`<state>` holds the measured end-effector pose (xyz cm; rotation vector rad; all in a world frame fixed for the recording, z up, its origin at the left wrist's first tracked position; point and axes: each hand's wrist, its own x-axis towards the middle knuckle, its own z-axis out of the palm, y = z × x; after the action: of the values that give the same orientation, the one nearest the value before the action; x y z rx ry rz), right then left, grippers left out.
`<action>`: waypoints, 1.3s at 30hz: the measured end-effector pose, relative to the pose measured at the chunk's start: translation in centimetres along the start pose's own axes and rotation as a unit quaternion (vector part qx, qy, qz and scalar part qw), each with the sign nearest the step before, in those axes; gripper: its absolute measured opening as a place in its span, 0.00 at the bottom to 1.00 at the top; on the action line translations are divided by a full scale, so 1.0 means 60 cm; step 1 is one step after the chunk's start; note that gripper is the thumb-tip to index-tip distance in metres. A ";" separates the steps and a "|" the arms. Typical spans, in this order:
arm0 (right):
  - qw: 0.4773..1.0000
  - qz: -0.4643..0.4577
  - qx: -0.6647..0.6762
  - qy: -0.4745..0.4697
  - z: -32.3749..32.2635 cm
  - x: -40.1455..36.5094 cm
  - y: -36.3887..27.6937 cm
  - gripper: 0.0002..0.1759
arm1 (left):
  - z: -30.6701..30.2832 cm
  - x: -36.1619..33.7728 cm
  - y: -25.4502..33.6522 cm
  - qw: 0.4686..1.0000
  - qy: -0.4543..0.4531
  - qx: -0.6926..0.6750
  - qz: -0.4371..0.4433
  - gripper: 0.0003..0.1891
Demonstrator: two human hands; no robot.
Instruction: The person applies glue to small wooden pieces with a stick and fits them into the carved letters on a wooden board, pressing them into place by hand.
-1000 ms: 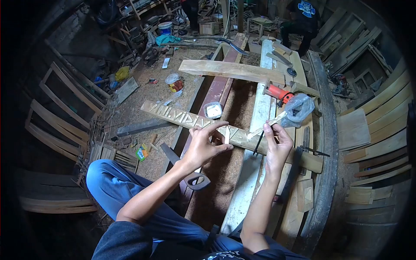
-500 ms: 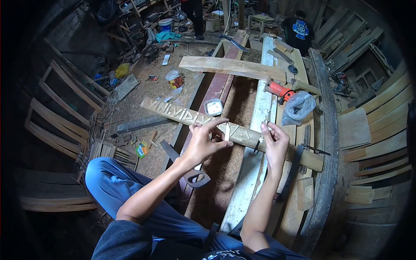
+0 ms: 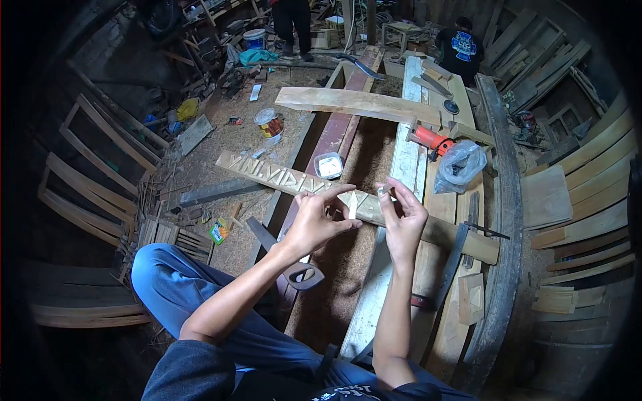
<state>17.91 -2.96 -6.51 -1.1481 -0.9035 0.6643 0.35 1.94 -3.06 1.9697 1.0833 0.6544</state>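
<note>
My left hand (image 3: 311,220) holds a small pale wooden piece (image 3: 352,205) upright between thumb and fingers, over a long board (image 3: 478,248). Raised wooden letters (image 3: 267,174) run along the board's left part. To the right, my right hand (image 3: 404,224) is raised above the board with thumb and forefinger pinched; what sits between the fingertips is too small to name. Just behind the board stands a clear plastic tub (image 3: 328,165) with white stuff in it. A handsaw (image 3: 304,275) lies below my left wrist.
Behind the board lie a curved plank (image 3: 354,101), a red power tool (image 3: 431,139) and a plastic bag (image 3: 461,167). A large knife (image 3: 361,65) rests farther back. Another dark saw blade (image 3: 451,264) is right of my forearm. Two other people (image 3: 460,50) are at the back.
My right hand has moved left, closer to my left hand and the pale wooden piece. My left hand stays nearly still. The standing person at the back has shifted slightly.
</note>
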 end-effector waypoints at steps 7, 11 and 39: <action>0.999 -0.021 -0.003 -0.034 0.016 -0.005 0.008 0.17 | -0.003 0.001 0.008 0.997 -0.025 -0.062 -0.024 0.37; 0.999 -0.007 0.021 -0.046 0.016 -0.008 0.007 0.17 | -0.001 -0.004 0.018 0.998 0.008 0.006 0.067 0.35; 0.906 -0.035 -0.420 -0.025 -0.076 -0.044 0.277 0.52 | 0.212 0.048 -0.295 0.989 0.017 0.143 0.017 0.34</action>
<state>20.64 -2.44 -23.74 -1.8527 -1.3245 0.2219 2.96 5.41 -24.59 2.2314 1.2222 0.5765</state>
